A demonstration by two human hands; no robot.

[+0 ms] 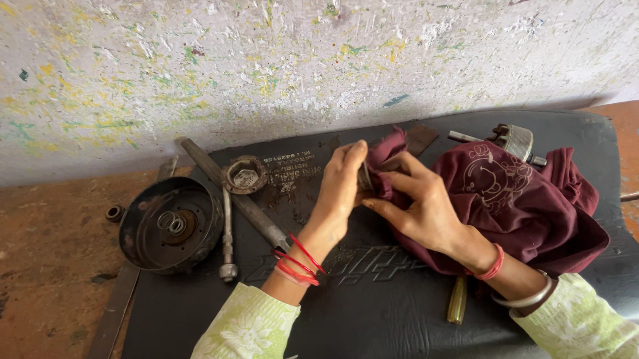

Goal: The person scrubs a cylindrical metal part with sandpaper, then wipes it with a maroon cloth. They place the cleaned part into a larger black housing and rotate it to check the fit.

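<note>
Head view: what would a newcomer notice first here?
At centre, the left hand and right hand press a small part wrapped in a maroon cloth, which spreads rightward over a black mat. At left lies a rusty round drum, and behind is a paint-speckled wall.

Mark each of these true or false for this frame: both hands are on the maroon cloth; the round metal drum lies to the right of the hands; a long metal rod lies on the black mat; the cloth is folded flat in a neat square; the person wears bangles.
1. Both the left hand and the right hand meet at a bunched corner of the maroon cloth. True.
2. The round metal drum lies to the right of the hands. False: it lies to their left.
3. A long metal rod lies on the black mat. True.
4. The cloth is folded flat. False: it lies crumpled in a heap.
5. Both wrists carry bangles. True.
</note>
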